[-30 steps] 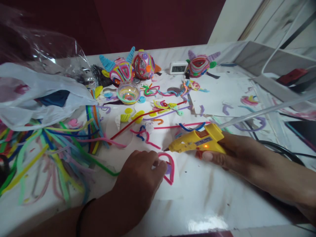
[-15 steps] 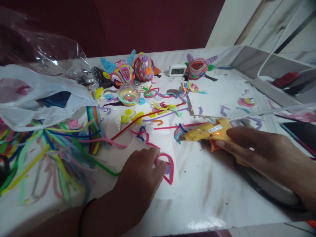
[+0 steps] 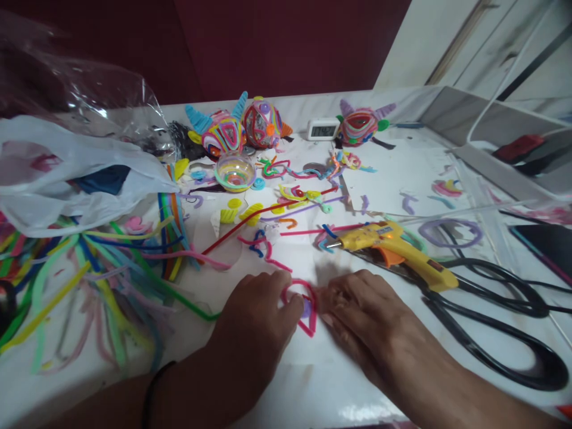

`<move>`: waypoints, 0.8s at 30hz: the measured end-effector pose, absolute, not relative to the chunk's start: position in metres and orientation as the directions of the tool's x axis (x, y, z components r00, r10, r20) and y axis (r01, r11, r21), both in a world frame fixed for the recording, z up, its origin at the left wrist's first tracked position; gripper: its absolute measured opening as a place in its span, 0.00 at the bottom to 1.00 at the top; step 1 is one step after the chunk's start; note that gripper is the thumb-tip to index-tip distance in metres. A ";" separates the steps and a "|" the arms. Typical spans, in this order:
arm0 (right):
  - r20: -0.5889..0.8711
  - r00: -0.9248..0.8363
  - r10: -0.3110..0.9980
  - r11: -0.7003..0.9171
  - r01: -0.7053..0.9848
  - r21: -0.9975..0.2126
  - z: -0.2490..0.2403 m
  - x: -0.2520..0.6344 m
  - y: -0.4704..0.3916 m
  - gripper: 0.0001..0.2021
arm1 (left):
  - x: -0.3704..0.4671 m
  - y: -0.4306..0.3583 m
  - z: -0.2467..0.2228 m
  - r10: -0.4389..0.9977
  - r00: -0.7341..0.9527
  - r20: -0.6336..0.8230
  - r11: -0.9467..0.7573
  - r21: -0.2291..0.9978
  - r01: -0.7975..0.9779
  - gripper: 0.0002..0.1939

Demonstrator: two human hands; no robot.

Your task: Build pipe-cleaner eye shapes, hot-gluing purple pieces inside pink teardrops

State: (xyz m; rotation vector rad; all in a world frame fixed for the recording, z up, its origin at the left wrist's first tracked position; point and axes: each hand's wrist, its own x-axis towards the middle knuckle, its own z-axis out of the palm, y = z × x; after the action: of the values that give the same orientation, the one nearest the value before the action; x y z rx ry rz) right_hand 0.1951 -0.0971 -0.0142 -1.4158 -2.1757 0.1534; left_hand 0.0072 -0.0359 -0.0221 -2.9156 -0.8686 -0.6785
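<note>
A pink pipe cleaner (image 3: 311,325) bent into a teardrop loop lies on white paper, with a small purple piece (image 3: 307,308) inside it. Fingers closed, my left hand (image 3: 254,316) holds the loop's left side, its thumb by the purple piece. From the other side, the curled fingers of my right hand (image 3: 361,310) meet the loop's right edge; its fingertips are partly hidden. Beyond that hand, a yellow hot glue gun (image 3: 402,247) with an orange trigger rests on its side, nozzle pointing left. Black-handled scissors (image 3: 504,351) lie partly beneath it.
Loose pipe cleaners (image 3: 98,286) spread at the left beside a plastic bag (image 3: 53,167). Decorated balls (image 3: 263,122), a small digital clock (image 3: 322,128) and a clear bowl (image 3: 235,173) stand at the back. A phone (image 3: 543,247) sits far right.
My right hand has let go of the glue gun, which now lies on the table, and has come left to the pink loop. My left hand has stayed on the loop.
</note>
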 end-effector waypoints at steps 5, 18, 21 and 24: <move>0.337 -0.350 0.874 0.456 0.830 -0.321 -0.018 0.196 -0.097 0.11 | 0.008 -0.035 -0.024 0.501 0.751 0.430 -0.851 0.087 0.517 0.10; 0.392 -0.289 0.873 0.430 0.835 -0.343 -0.021 0.193 -0.100 0.07 | 0.008 -0.034 -0.027 0.499 0.750 0.433 -0.852 0.087 0.516 0.09; 0.381 -0.301 0.874 0.435 0.835 -0.337 -0.022 0.192 -0.099 0.08 | 0.008 -0.036 -0.028 0.499 0.746 0.441 -0.851 0.084 0.519 0.09; 0.387 -0.303 0.871 0.439 0.835 -0.332 -0.023 0.192 -0.098 0.08 | 0.008 -0.036 -0.028 0.497 0.747 0.442 -0.853 0.093 0.513 0.09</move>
State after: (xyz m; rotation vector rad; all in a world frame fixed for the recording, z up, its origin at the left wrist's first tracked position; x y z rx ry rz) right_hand 0.1924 -0.0982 -0.0233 -1.4302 -2.1820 0.0922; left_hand 0.0077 -0.0357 -0.0277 -2.9041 -0.8402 -0.7196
